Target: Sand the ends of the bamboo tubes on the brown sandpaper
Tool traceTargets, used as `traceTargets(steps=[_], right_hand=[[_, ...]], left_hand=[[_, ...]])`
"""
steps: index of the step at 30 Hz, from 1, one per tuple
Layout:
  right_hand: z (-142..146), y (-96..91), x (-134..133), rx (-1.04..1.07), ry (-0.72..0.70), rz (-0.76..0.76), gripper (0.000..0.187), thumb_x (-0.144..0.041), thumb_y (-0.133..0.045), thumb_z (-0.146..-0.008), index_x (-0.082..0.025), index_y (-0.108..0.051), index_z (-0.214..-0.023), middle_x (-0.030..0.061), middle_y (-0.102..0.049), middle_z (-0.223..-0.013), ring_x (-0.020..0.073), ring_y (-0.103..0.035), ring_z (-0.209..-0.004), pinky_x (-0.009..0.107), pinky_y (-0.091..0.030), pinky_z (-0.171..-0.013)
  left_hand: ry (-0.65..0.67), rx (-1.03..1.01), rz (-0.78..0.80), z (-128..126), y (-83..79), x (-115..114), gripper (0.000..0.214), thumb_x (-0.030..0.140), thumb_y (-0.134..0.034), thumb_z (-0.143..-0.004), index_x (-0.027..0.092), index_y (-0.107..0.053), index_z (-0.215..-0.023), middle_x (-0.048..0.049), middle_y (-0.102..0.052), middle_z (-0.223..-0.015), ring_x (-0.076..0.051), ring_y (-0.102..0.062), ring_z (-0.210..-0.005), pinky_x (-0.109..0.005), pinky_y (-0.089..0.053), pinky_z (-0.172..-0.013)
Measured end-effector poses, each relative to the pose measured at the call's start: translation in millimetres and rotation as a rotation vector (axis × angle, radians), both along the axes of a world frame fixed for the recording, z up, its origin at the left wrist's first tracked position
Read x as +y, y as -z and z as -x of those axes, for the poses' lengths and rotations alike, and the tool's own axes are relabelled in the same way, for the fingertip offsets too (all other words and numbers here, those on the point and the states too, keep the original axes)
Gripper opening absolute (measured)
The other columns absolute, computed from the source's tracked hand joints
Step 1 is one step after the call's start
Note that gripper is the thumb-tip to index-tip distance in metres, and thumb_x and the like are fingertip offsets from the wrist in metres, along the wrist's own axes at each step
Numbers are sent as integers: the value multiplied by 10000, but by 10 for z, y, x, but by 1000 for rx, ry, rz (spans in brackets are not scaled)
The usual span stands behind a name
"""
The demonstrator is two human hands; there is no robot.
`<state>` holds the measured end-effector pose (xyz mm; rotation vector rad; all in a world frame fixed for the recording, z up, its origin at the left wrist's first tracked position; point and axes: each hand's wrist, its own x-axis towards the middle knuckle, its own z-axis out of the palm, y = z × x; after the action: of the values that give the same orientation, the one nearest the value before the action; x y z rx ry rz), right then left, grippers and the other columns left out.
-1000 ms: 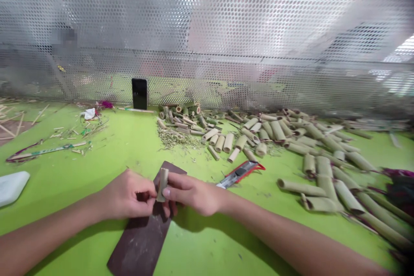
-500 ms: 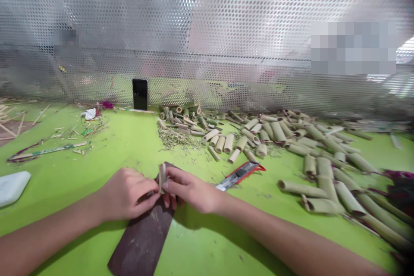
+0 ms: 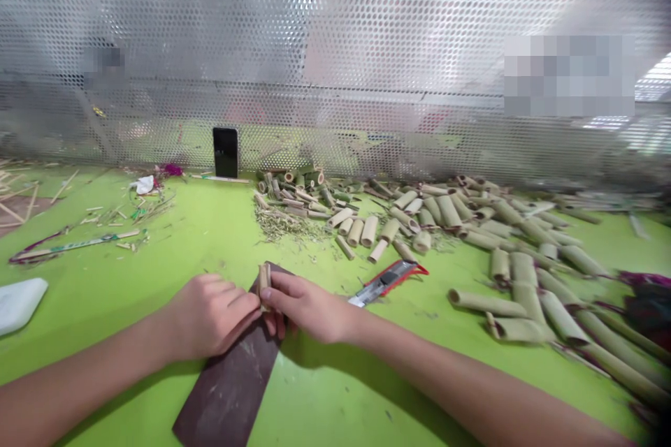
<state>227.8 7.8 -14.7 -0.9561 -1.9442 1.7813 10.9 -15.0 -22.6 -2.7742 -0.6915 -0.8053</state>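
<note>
My left hand (image 3: 210,314) and my right hand (image 3: 307,307) meet over a dark brown abrasive sheet (image 3: 231,384) lying on the green table. Both pinch a short upright bamboo tube (image 3: 263,278), whose lower end rests on the sheet. The fingers of each hand are closed round the tube's lower part, so only its top shows.
A red and grey utility knife (image 3: 386,279) lies just right of my hands. Several cut bamboo tubes (image 3: 461,223) are heaped across the back and right. A black phone (image 3: 226,151) leans on the perforated metal screen (image 3: 335,49). Splinters (image 3: 105,223) and a white block (image 3: 18,300) lie at the left.
The tube has been brought down from a tilted hold above the sheet until it stands on it, and both hands have closed in lower around it.
</note>
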Motion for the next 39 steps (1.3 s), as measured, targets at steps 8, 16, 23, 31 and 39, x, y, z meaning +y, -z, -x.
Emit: traceTargets(steps=[8, 16, 23, 31, 39], right_hand=[[1, -2, -11, -26, 13, -13, 264, -387, -449, -1076, -202, -462, -888, 8, -645, -726, 110, -598, -601, 212, -446, -526], [57, -48, -43, -13, 84, 0, 191, -229, -425, -1078, -204, -437, -889, -16, -631, -711, 81, -565, -532, 187, -424, -480], [78, -58, -49, -45, 114, 39, 184, -228, -426, -1079, -203, -428, -897, -4, -664, -750, 74, -575, -519, 178, -410, -458], [102, -35, -42, -36, 135, 79, 181, -209, -437, -1071, -201, -430, -891, -11, -674, -768, 64, -575, -481, 166, -378, -412], [109, -38, -75, -15, 104, 38, 208, -245, -412, -1084, -203, -435, -882, -25, -633, -659, 81, -571, -515, 176, -412, -470]], left_hand=[[10, -3, 112, 27, 7, 19, 283, 236, -405, -1062, 177, -639, -915, 4, -692, -716, -148, -614, -546, -301, -378, -537], [-43, 1, 151, 41, 11, 31, 307, 250, -382, -1060, 177, -646, -920, -2, -696, -718, -163, -630, -544, -308, -434, -555], [-103, 46, 40, -23, 18, -8, 354, 255, -324, -1068, 192, -574, -826, 13, -625, -641, -169, -559, -487, -323, -379, -503], [-104, 47, -31, -64, 28, -13, 361, 238, -318, -1064, 199, -545, -786, 25, -598, -616, -160, -529, -476, -326, -343, -501], [-51, -19, -34, -36, 24, 13, 344, 238, -371, -1035, 196, -549, -745, 36, -576, -591, -137, -485, -470, -309, -328, -520]])
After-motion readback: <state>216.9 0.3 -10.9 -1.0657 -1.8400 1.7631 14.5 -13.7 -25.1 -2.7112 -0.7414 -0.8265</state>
